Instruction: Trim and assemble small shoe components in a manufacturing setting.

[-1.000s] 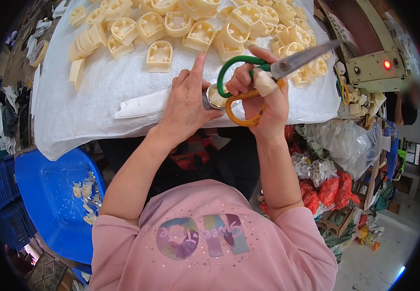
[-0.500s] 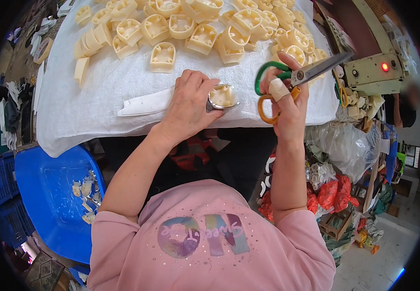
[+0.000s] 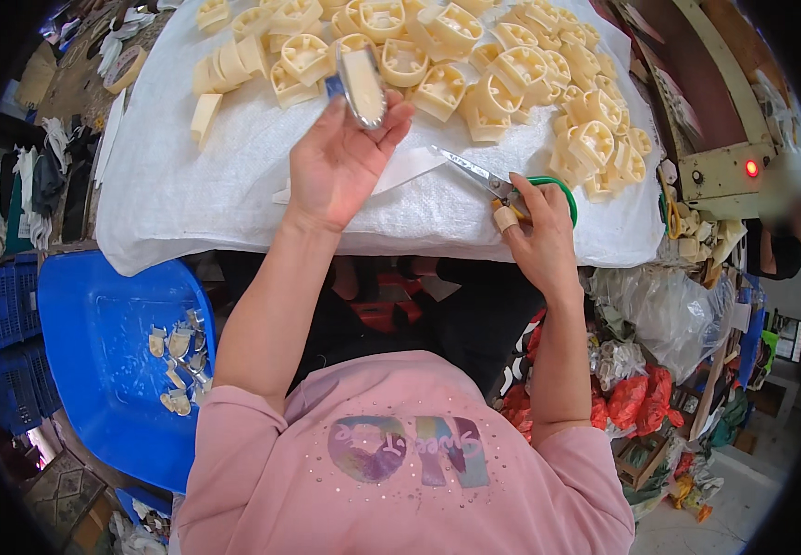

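The upper half of the frame is filled by a worktop (image 3: 188, 208) draped in a white woven sheet, and a heap of cream plastic parts (image 3: 474, 69) is spread across its far side, from the upper left to the upper right of the frame. A blue plastic tub (image 3: 95, 370) is seen at the lower left, below the edge of the worktop, and a few small trimmed pieces (image 3: 177, 361) are scattered on its bottom. A tan machine housing (image 3: 724, 171) with a lit red lamp is placed at the upper right. Crumpled clear and red bags (image 3: 641, 370) are piled at the right, below the worktop. The left hand (image 3: 340, 162) is raised above the sheet at the upper centre of the frame, and a single cream part (image 3: 362, 85) is pinched upright between its thumb and fingers (image 3: 391, 116), which are closed on the lower end of the part. The right hand (image 3: 539, 240) is rested on the sheet right of centre, near the front edge of the worktop. A pair of scissors (image 3: 502, 190) with a green handle loop is gripped by its fingers, which are curled shut through and around the handles. The blades are pointed toward the upper left and lie close together. The two hands are held apart.
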`<state>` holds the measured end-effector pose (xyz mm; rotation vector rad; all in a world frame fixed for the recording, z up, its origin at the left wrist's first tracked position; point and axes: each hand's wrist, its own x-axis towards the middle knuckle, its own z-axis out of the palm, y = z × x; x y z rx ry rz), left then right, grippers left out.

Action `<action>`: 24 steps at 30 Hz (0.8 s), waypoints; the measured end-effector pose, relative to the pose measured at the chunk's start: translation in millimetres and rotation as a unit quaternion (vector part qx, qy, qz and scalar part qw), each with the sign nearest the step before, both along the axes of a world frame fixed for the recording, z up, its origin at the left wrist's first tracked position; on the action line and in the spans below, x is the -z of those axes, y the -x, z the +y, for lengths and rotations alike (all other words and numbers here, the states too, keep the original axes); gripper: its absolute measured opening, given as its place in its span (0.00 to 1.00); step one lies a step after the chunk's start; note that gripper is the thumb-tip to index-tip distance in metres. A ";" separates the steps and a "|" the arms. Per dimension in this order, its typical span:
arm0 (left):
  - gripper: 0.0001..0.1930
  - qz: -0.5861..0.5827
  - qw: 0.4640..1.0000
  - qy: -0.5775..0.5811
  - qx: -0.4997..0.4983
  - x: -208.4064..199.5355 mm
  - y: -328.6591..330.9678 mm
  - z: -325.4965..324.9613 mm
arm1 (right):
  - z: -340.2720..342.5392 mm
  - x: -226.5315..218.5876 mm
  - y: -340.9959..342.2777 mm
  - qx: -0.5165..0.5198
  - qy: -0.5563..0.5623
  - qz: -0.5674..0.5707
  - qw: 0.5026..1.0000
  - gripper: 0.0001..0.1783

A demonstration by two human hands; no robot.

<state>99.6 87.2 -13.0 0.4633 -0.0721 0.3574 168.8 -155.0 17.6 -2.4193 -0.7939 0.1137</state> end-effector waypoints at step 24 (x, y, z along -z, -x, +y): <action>0.23 0.655 0.446 -0.409 -0.452 110.1 344.7 77.6 | 112.3 -5.6 33.6 -0.325 0.026 -0.165 0.931 0.19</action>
